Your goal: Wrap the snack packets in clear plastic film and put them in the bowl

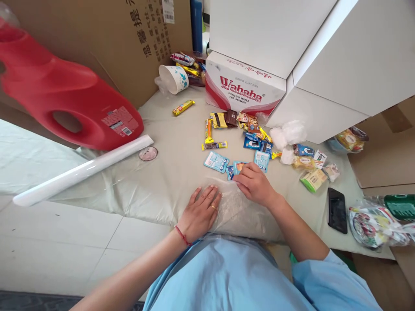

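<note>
My left hand (202,211) lies flat with its fingers stretched out on a thin clear plastic bag (233,211) at the front of the covered surface. My right hand (254,183) is pinched on the bag's upper edge. Just beyond its fingers are a light-blue packet (239,166), partly hidden by the hand, and a small dark-blue packet (230,172). Two more light-blue packets lie close by, a left one (216,161) and a right one (262,160). Behind them are yellow snack bars (208,131) and a group of wrapped snacks (253,123).
At left stand a red jug (81,95) and a white roll (87,170). A Wahaha carton (240,86) and a white cabinet (317,112) close off the back. To the right lie more wrapped snacks (313,179), a phone (337,211) and a bagged bundle (372,226).
</note>
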Demonstrator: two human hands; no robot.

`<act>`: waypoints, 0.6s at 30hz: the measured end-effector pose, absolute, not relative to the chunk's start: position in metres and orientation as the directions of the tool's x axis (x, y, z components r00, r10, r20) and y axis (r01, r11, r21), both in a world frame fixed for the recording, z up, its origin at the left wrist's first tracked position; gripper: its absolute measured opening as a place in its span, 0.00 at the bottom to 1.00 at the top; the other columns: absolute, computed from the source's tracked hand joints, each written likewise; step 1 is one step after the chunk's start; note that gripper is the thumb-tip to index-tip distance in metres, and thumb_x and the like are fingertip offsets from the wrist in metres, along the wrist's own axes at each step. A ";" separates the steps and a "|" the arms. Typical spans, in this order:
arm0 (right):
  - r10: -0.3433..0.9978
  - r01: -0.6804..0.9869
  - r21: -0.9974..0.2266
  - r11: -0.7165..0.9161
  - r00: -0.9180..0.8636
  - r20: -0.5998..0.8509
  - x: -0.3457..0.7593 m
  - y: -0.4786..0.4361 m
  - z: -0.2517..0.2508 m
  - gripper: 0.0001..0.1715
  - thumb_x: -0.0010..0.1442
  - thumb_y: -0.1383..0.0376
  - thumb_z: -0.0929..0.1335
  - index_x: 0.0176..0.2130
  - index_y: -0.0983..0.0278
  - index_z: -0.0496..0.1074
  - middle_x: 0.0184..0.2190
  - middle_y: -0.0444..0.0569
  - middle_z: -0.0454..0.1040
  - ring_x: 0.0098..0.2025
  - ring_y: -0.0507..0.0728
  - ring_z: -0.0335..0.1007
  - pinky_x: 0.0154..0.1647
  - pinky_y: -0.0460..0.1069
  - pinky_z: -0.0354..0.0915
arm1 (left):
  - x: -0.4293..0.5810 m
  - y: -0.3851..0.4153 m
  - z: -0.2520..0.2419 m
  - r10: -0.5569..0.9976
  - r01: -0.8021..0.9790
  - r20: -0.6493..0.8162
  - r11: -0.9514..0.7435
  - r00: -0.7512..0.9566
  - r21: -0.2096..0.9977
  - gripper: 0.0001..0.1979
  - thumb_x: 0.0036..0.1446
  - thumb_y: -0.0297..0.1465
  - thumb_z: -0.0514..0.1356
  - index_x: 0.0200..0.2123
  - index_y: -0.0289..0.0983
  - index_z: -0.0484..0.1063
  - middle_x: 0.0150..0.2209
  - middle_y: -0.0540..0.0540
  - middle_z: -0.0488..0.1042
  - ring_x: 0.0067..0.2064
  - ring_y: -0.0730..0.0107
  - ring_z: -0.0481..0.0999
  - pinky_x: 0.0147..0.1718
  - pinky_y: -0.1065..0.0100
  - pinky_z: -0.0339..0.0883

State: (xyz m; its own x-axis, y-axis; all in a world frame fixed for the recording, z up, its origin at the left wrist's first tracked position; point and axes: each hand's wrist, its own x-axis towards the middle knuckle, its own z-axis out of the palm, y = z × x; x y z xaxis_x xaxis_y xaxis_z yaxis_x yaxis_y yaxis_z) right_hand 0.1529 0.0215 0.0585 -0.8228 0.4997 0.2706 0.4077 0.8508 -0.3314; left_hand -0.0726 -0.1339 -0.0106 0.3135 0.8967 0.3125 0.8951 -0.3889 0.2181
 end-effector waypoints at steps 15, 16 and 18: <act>0.301 0.268 -0.630 0.729 -0.952 -0.057 0.099 0.055 0.071 0.50 0.55 0.52 0.78 0.70 0.58 0.63 0.71 0.58 0.61 0.70 0.67 0.59 0.68 0.61 0.59 | -0.071 -0.129 -0.008 0.941 0.912 0.201 -0.317 0.270 0.260 0.25 0.70 0.33 0.51 0.66 0.37 0.68 0.70 0.35 0.66 0.72 0.50 0.63 0.72 0.42 0.45; 0.258 0.274 -0.594 0.756 -0.959 -0.114 0.097 0.052 0.071 0.55 0.51 0.54 0.81 0.71 0.57 0.62 0.73 0.58 0.59 0.72 0.70 0.56 0.69 0.63 0.57 | -0.071 -0.128 -0.007 0.946 0.916 0.204 -0.302 0.252 0.265 0.25 0.70 0.34 0.51 0.67 0.36 0.68 0.71 0.35 0.64 0.73 0.50 0.62 0.72 0.42 0.45; 0.301 0.347 -0.512 0.786 -0.938 -0.173 0.098 0.048 0.067 0.51 0.50 0.62 0.81 0.69 0.57 0.66 0.73 0.59 0.59 0.71 0.72 0.57 0.67 0.64 0.59 | -0.072 -0.127 -0.005 0.952 0.918 0.205 -0.280 0.228 0.281 0.26 0.70 0.36 0.51 0.68 0.36 0.67 0.72 0.35 0.62 0.73 0.49 0.60 0.71 0.42 0.46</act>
State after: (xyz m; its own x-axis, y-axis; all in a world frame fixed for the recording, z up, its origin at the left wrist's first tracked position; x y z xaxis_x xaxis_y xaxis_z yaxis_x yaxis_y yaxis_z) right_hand 0.0979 0.0481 0.0670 -0.9378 0.3009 -0.1731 0.3466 0.7858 -0.5122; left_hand -0.0717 -0.1272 -0.0049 0.2280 0.9518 0.2051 0.9177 -0.2805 0.2812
